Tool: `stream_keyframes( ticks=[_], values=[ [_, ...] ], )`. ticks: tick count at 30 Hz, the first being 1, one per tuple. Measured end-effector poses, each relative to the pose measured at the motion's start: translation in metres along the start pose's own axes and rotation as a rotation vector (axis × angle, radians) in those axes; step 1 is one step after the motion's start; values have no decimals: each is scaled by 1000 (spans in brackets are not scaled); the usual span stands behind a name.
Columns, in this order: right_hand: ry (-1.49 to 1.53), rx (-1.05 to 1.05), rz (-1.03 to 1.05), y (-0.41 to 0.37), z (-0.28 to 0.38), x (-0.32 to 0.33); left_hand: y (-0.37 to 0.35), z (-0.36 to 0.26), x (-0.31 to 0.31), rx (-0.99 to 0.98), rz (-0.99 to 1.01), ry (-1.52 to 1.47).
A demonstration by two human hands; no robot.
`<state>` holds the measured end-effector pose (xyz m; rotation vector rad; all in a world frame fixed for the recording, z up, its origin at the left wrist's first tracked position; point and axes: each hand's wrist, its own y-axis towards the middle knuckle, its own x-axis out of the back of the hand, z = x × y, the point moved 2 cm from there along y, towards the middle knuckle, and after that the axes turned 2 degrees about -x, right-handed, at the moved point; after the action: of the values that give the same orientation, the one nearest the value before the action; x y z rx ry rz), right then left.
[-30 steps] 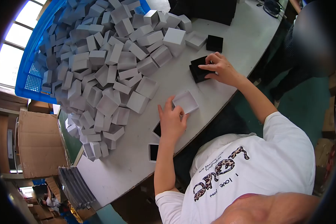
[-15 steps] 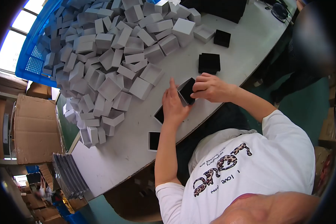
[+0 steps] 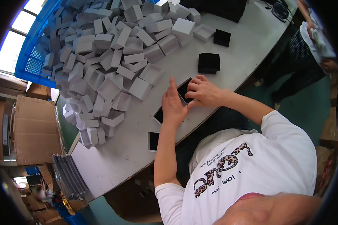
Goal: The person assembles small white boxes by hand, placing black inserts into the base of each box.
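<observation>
A shallow white box (image 3: pixel 183 81) with a black insert (image 3: pixel 182 90) lies on the table between my two hands. My left hand (image 3: pixel 172 107) steadies the box along its left side, fingers stretched up the edge and thumb at the lower side. My right hand (image 3: pixel 204 92) has its fingers bent over the black insert, which sits down inside the box walls; the fingertips are partly hidden. Just left of my left wrist are two more white boxes with black inside, one (image 3: pixel 159 114) partly covered by the hand, the other (image 3: pixel 153 141) by the forearm.
A large heap of white box parts (image 3: pixel 110 88) covers the table's far left, against a blue crate (image 3: pixel 33 63). Black pads (image 3: pixel 209 63) are stacked beyond my right hand, with another black stack (image 3: pixel 222 38) behind. A small fan (image 3: pixel 279 12) and a person (image 3: pixel 304 47) are at upper right.
The black insert, tilted up in my right hand before, now lies lower inside the box. My right hand has moved slightly left and down. The person at upper right shows more clearly.
</observation>
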<state>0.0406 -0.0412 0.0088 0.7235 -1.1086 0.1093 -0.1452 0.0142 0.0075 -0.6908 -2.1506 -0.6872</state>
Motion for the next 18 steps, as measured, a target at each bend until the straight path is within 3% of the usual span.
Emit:
stream_keyframes(
  ticks=[4,7,10,13,18],
  values=[
    [74,-45,-225,2,-9,37,9,2,36,-26,9,-73],
    [-150,-308,-340,-8,-36,70,35,33,78,105,-150,251],
    [-214,-513,-104,-33,-69,65,51,69,83,268,-35,494],
    [-57,-583,-84,-41,-80,54,56,84,77,313,38,567],
    [-46,-559,-68,-42,-88,56,53,91,70,400,34,492]
  ],
)
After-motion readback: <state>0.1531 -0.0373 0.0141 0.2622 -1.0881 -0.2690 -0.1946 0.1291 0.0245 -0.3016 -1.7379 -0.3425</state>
